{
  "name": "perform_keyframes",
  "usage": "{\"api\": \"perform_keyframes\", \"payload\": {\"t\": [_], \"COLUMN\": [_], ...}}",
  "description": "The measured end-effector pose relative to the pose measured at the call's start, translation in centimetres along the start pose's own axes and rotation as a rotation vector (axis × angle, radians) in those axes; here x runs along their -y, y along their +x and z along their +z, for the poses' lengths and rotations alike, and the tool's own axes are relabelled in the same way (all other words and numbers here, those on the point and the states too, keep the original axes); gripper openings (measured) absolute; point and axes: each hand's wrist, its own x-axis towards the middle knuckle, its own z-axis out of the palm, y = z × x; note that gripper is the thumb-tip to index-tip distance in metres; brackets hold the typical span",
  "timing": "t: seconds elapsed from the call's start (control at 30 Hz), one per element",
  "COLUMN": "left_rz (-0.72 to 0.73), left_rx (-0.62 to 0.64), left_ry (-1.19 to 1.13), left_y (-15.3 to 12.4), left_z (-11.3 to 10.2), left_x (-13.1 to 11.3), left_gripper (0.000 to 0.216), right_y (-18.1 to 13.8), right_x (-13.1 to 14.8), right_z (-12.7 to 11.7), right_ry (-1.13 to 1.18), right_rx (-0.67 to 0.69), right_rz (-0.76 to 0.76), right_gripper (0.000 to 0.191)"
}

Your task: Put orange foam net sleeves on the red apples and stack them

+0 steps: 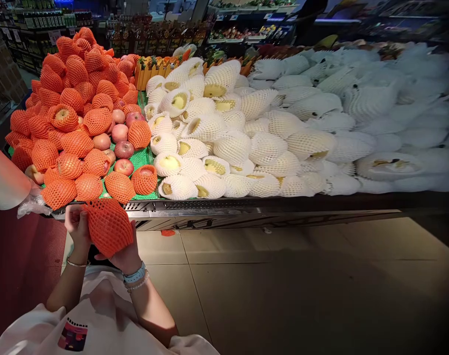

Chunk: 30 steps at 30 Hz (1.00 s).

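An orange foam net (108, 227) is held at 7 o'clock, just below the front edge of the display stand (246, 209). Its left edge is pinched by the left hand (76, 224), and it is cupped from beneath by the right hand (127, 254) with fingers curled. Netted apples (72, 98) are piled at 10 o'clock.

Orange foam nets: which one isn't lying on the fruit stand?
The orange net held between the left hand and right hand, below the front edge of the stand. All the others are piled on the display.
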Motion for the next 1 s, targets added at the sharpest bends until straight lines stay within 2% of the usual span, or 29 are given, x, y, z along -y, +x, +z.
{"api": "perform_keyframes", "payload": {"t": [0.13,0.2,0.27,0.37,0.43,0.53,0.6,0.77,0.83,1.0], "left_rz": [0.067,0.031,-0.022,-0.136,-0.273,-0.493,-0.592,-0.719,-0.776,-0.929], "left_rx": [-0.047,-0.005,0.07,0.237,0.424,0.698,0.758,0.751,0.678,0.49], "left_ry": [0.035,0.022,-0.02,-0.123,-0.161,-0.153,-0.194,-0.352,-0.388,-0.481], "left_y": [0.3,0.5,0.8,1.4,1.4,0.5,-0.6,-2.9,-3.5,-4.6], "left_z": [-0.4,-0.5,-0.6,-0.8,-1.2,-1.5,-1.4,0.4,1.2,2.2], "left_x": [0.2,0.3,0.3,0.2,0.1,0.0,-0.1,-0.4,-0.4,0.1], "left_gripper": [0.048,0.045,0.037,0.037,0.043,0.055,0.063,0.085,0.084,0.069], "right_y": [0.2,0.2,0.1,-0.3,-0.6,-1.1,-1.3,-1.0,-1.0,-1.8], "right_x": [-0.3,-0.3,-0.3,0.0,0.4,1.1,1.7,3.2,3.7,4.1], "right_z": [0.3,0.3,0.2,-0.3,-0.6,-0.9,-0.9,-1.4,-1.7,-2.0], "right_ry": [-0.058,-0.075,-0.092,-0.151,-0.24,-0.399,-0.48,-0.613,-0.66,-0.982], "right_rx": [0.075,0.05,-0.031,-0.228,-0.327,-0.389,-0.423,-0.515,-0.551,-0.578], "right_rz": [0.039,0.004,-0.078,-0.258,-0.38,-0.472,-0.513,-0.663,-0.672,-0.592], "right_gripper": [0.092,0.088,0.081,0.07,0.067,0.075,0.077,0.068,0.07,0.081]}}
